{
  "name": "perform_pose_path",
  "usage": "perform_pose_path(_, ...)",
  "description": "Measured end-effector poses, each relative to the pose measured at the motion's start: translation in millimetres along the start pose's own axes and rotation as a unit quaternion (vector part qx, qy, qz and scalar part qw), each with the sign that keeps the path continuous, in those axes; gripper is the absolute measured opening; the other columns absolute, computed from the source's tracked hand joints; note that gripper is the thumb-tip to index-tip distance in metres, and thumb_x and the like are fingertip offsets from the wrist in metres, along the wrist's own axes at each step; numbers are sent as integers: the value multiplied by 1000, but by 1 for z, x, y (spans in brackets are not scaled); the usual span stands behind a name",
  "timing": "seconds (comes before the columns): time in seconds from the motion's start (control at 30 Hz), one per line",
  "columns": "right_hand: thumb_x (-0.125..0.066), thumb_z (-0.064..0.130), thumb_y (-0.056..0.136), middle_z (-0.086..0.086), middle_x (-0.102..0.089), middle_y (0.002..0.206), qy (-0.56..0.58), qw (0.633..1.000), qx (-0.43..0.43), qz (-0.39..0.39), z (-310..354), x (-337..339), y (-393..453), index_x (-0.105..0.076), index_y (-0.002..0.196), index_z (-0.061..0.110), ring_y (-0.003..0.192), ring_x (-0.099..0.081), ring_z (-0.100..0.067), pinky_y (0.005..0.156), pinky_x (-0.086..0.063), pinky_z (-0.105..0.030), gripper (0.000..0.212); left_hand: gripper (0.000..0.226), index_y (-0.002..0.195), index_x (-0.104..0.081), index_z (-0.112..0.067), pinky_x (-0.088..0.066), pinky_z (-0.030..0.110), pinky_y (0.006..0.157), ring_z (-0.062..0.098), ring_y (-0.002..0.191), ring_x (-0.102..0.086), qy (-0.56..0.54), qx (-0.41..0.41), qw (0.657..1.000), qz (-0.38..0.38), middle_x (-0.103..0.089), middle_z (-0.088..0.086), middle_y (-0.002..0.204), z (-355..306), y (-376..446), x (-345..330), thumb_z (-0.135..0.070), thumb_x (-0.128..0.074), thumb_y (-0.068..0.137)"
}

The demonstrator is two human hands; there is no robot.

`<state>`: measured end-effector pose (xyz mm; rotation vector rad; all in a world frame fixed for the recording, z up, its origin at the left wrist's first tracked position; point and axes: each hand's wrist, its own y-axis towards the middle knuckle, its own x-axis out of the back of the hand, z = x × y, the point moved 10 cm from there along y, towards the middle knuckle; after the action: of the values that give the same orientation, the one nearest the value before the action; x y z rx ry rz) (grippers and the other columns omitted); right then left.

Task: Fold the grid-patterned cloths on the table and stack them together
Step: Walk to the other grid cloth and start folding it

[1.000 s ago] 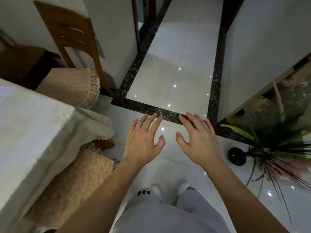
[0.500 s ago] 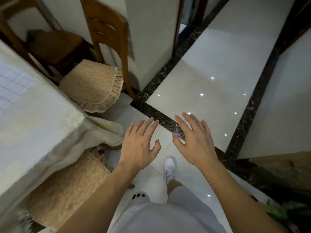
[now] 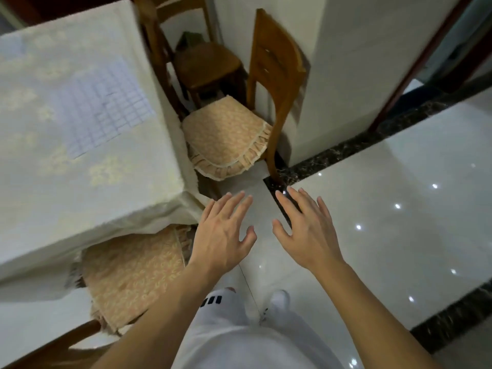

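Fingers (image 3: 241, 206) of both hands spread apart, straight, holding nothing. Left hand (image 3: 222, 235) and right hand (image 3: 306, 230) hover palm-down over the floor (image 3: 386, 209), just off the counter's near corner, clear of the fabric.

Landmark: the counter (image 3: 87, 198), draped in a pale floral cover. Grid-patterned cloth (image 3: 103, 107) lies flat on top of it, toward its far side, well apart from both hands. Only one cloth is plainly visible; can't tell whether it's one layer or more. A faint bluish patch at the counter's far left corner may be another, too blurred to call.

Handling, my read: thin, light, limp fabric. No stiffness, so it will sag and drag rather than lift as a sheet. It sits on another cloth, so a careless pinch likely picks up the cover too. Best hold: two adjacent corners or one edge, one hand each, pinching the top layer only.

Beside the counter: cushioned chair (image 3: 229, 139) on its far right, another cushion (image 3: 133, 275) tucked under its near edge.
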<state>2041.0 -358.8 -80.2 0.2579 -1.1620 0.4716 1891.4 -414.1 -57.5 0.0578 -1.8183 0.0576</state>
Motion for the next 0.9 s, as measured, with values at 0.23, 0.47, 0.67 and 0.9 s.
perform_pose_path(0.23, -31, 56, 94, -3, -33, 160, 1, 993, 106, 50, 53, -28, 63, -34, 153, 29, 150, -24, -22, 121, -20, -51, 64, 62, 147, -45, -23, -30, 46, 117, 23, 140, -42, -12, 114, 992, -44, -47, 0, 151, 66, -6, 13, -44, -46, 89)
perform_pose_path(0.47, -34, 54, 96, -3, -35, 159, -17, 981, 179, 73, 117, -52, 121, -37, 152, 29, 149, -26, -21, 121, -20, -52, 61, 62, 149, -40, -25, -30, 47, 118, 23, 144, -36, -20, 169, 984, -51, -42, -2, 154, 134, 8, 17, -47, -41, 91)
perform_pose_path(0.67, -32, 55, 96, -2, -34, 159, -50, 970, 218, 92, 177, -77, 189, -37, 151, 29, 149, -26, -20, 121, -16, -48, 62, 60, 147, -44, -24, -29, 47, 118, 23, 142, -38, -52, 209, 974, -73, -44, -2, 153, 218, 34, 28, -44, -44, 91)
perform_pose_path(0.9, -31, 56, 95, -1, -35, 159, -63, 966, 221, 118, 235, -109, 259, -39, 151, 28, 148, -28, -20, 119, -24, -50, 63, 58, 143, -50, -21, -35, 52, 114, 27, 140, -43, -67, 215, 971, -85, -49, 1, 150, 307, 65, 42, -41, -44, 89)
